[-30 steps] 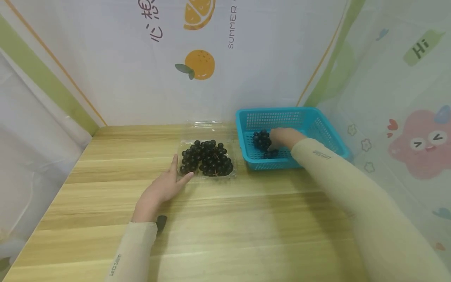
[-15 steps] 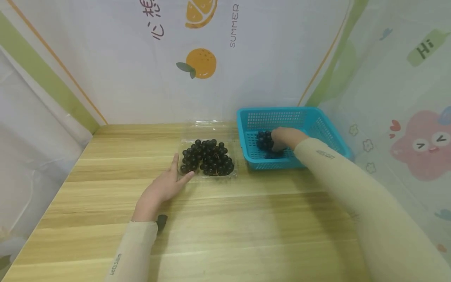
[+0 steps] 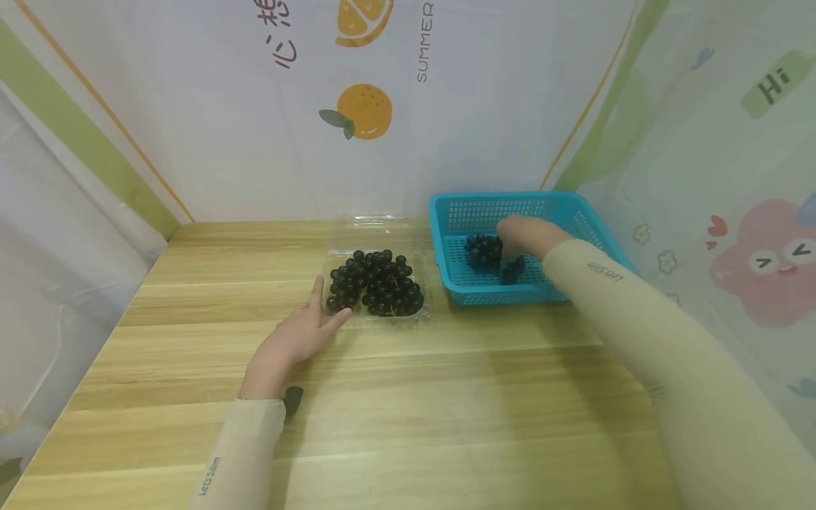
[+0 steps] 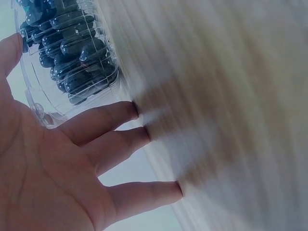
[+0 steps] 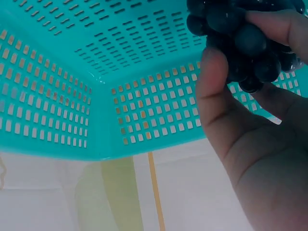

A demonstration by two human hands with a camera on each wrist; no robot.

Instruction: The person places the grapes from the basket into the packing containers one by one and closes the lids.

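Inside the blue basket [image 3: 472,289], my right hand [image 3: 529,235] pinches dark grapes [image 3: 483,252]. The right wrist view shows the thumb and fingers of my right hand [image 5: 260,130] around a cluster of grapes [image 5: 250,41]. A clear plastic box [image 3: 417,261] full of dark grapes [image 3: 382,283] stands left of the basket, its lid folded back. At the box's front left corner, my left hand [image 3: 296,336] lies with fingers spread. In the left wrist view, the left hand [image 4: 53,168] has extended fingers, fingertips on the table and thumb beside the box [image 4: 53,103].
Both containers stand toward the back of the wooden table [image 3: 408,411]. Behind it hangs a white printed curtain [image 3: 484,106], and another printed curtain [image 3: 720,170] hangs on the right. A small dark object [image 3: 293,400] shows beside the left wrist.
Within the basket, my right hand has moved a little right, and the grapes there have shifted right too. My left hand has stayed by the clear box.
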